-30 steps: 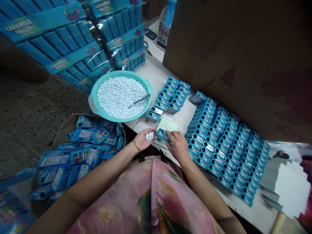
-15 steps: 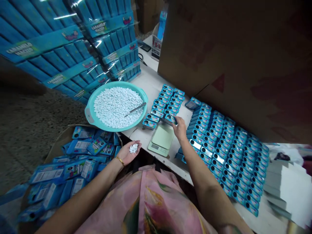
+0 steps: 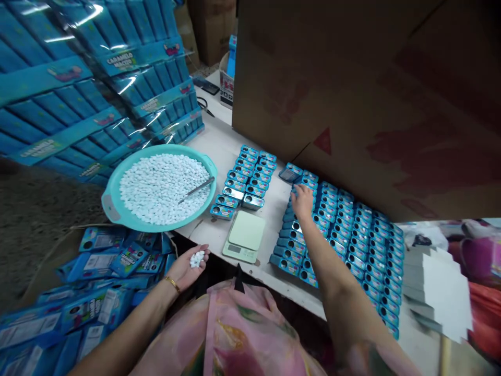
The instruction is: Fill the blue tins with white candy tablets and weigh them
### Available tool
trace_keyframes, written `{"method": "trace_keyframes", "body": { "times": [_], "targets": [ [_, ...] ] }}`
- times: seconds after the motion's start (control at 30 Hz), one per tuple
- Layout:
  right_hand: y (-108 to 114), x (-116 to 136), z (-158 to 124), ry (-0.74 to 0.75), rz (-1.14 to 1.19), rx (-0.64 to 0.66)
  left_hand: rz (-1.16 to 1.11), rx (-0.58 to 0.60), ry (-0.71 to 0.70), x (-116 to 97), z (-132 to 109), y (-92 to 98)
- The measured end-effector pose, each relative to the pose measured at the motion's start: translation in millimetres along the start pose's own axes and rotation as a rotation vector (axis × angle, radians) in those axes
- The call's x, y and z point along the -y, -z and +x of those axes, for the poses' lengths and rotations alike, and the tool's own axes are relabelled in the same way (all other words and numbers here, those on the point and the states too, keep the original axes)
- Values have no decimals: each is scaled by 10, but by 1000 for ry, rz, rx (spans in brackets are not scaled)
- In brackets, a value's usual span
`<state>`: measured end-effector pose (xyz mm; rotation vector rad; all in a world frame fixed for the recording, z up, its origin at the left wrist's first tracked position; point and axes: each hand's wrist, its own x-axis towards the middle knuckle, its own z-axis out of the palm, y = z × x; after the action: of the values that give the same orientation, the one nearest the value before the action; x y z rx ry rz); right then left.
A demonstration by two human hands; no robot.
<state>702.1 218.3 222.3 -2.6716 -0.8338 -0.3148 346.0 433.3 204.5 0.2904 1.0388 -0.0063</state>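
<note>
My left hand [image 3: 187,267] is cupped palm up below the table edge, holding a small heap of white candies [image 3: 197,258]. My right hand [image 3: 302,201] reaches over the big block of blue tins [image 3: 352,235], its fingers resting on the tins at the block's far left corner; whether it grips one I cannot make out. A pale green scale [image 3: 245,236] lies between the two hands. A teal basin [image 3: 113,201] full of white candies holds a metal scoop [image 3: 197,189]. A smaller group of blue tins [image 3: 245,177] stands beside the basin.
Shrink-wrapped blue cartons [image 3: 97,94] are stacked at the left. A large cardboard box [image 3: 371,89] walls the back right. A box of flat blue cartons [image 3: 78,292] sits below left. White card stacks [image 3: 438,287] lie at the right.
My right hand set a tin down by the small group and moved right to the big block of tins. My left hand dropped lower with its candies. The view shifted right.
</note>
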Motion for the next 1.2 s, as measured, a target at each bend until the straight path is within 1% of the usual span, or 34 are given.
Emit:
{"method": "trace_keyframes", "body": {
  "times": [0.1, 0.17, 0.2, 0.27, 0.33, 0.4, 0.5, 0.53, 0.6, 0.67, 0.7, 0.77, 0.8, 0.87, 0.97, 1.03, 1.07, 1.13, 1.2],
  "targets": [
    [-180, -79, 608, -46, -110, 90, -16, 6, -41, -7, -47, -28],
    [-329, -100, 898, -82, -179, 152, -34, -29, -81, -2, -110, 28],
    [-394, -110, 991, -91, -212, 182, -42, -59, -98, 13, -145, 74],
    [-468, -130, 1066, -70, -272, 231, -58, -120, -112, 67, -207, 178],
    [-424, -140, 1008, -19, -310, 240, -76, -147, -97, 143, -239, 265],
    [-235, -125, 832, 37, -308, 205, -77, -117, -58, 217, -221, 303],
    [248, -25, 377, 149, -223, 124, 23, -24, -32, 275, -73, 228],
    [420, 33, 184, 190, -184, 108, 91, -3, -48, 271, 8, 166],
    [707, 186, -235, 249, -119, 137, 264, -6, -99, 231, 207, -3],
    [872, 370, -657, 278, -40, 204, 465, -66, -146, 163, 429, -208],
    [907, 463, -853, 283, 2, 231, 573, -96, -202, 131, 539, -313],
    [911, 633, -1196, 250, 65, 258, 792, -74, -301, 97, 735, -510],
    [897, 703, -1338, 220, 87, 266, 837, -53, -316, 105, 816, -598],
    [872, 811, -1557, 149, 112, 280, 887, -4, -315, 182, 936, -742],
    [854, 912, -1738, 84, 120, 288, 913, 63, -273, 406, 1014, -865],
    [822, 957, -1779, 76, 115, 286, 914, 96, -233, 532, 1007, -869],
    [790, 975, -1784, 79, 110, 284, 906, 104, -212, 561, 989, -846],
    [697, 999, -1773, 90, 96, 279, 873, 101, -183, 536, 924, -757],
    [588, 1003, -1752, 104, 84, 279, 824, 90, -171, 420, 822, -628]
  ]
}}
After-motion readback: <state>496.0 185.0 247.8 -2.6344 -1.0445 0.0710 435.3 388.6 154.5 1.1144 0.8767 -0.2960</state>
